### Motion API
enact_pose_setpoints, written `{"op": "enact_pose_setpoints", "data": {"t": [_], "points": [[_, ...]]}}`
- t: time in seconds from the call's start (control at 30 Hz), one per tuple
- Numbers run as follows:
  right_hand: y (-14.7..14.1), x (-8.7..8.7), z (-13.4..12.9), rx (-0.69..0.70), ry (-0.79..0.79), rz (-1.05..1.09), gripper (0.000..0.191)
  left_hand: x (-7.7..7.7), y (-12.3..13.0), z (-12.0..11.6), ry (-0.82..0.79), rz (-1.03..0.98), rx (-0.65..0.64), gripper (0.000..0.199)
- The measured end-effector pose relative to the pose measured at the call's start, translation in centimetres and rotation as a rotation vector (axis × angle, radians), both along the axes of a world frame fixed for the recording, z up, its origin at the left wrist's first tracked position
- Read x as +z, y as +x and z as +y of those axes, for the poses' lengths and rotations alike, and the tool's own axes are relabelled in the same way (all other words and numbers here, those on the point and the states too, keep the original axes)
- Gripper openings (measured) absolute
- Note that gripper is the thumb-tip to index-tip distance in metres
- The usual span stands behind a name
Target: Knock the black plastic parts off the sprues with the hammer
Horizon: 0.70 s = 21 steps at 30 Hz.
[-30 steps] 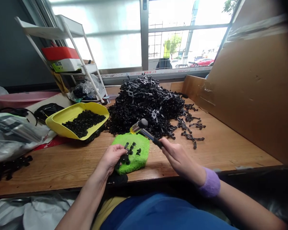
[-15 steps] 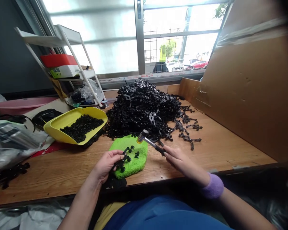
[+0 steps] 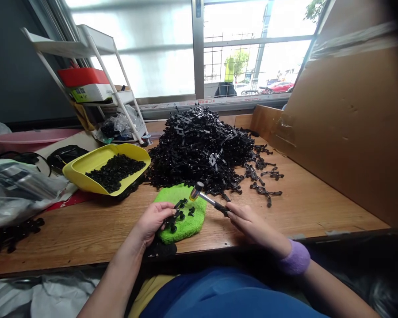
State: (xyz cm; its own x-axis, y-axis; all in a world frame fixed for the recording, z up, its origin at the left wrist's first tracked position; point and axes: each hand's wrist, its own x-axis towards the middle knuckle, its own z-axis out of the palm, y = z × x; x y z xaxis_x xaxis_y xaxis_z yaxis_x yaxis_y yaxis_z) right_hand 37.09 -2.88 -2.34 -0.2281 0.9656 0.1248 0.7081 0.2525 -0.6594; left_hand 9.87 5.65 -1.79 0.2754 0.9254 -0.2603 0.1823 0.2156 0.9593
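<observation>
My left hand (image 3: 154,221) pinches a black plastic strip (image 3: 179,204) with small knobs, holding it over the left side of a bright green cloth (image 3: 189,227). Several small black plastic pieces (image 3: 191,211) lie loose on that cloth. In my right hand (image 3: 241,215) is a small hammer (image 3: 209,199), gripped by its black handle. Its head, part yellow and part black, hovers over the cloth's upper right. Fingers hide part of the strip.
A large heap of black plastic strips (image 3: 199,150) rises behind the cloth, with stray strips (image 3: 265,191) at its right. A yellow scoop tray (image 3: 76,170) holds small black pieces. Cardboard (image 3: 345,123) walls the right; a white rack (image 3: 119,99) stands back left.
The view has shifted slightly. My left hand has moved a little to the right with the strip. The hammer head is slightly lower over the cloth.
</observation>
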Motion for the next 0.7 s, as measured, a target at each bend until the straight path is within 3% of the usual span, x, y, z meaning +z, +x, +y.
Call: {"op": "enact_pose_setpoints", "data": {"t": [0.1, 0.27, 0.4, 0.53, 0.7], "points": [[-0.5, 0.6, 0.3, -0.004, 0.030, -0.033, 0.026, 0.0, 0.2, -0.1, 0.005, 0.009, 0.024, 0.021], [-2.1, 2.0, 1.4, -0.047, 0.243, -0.178, 0.027, -0.1, 0.3, 0.0, -0.001, 0.033, 0.086, 0.023], [-2.6, 2.7, 2.2, 0.016, 0.200, -0.416, 0.025, 0.5, 0.6, -0.2, -0.040, 0.052, 0.078, 0.019], [-2.5, 3.0, 2.4, -0.016, 0.216, -0.374, 0.030, 0.9, 0.9, -0.3, -0.074, 0.058, 0.085, 0.016], [-2.7, 2.4, 2.0, 0.035, 0.163, -0.390, 0.022, 0.0, 0.2, 0.0, -0.048, 0.043, 0.045, 0.014]]}}
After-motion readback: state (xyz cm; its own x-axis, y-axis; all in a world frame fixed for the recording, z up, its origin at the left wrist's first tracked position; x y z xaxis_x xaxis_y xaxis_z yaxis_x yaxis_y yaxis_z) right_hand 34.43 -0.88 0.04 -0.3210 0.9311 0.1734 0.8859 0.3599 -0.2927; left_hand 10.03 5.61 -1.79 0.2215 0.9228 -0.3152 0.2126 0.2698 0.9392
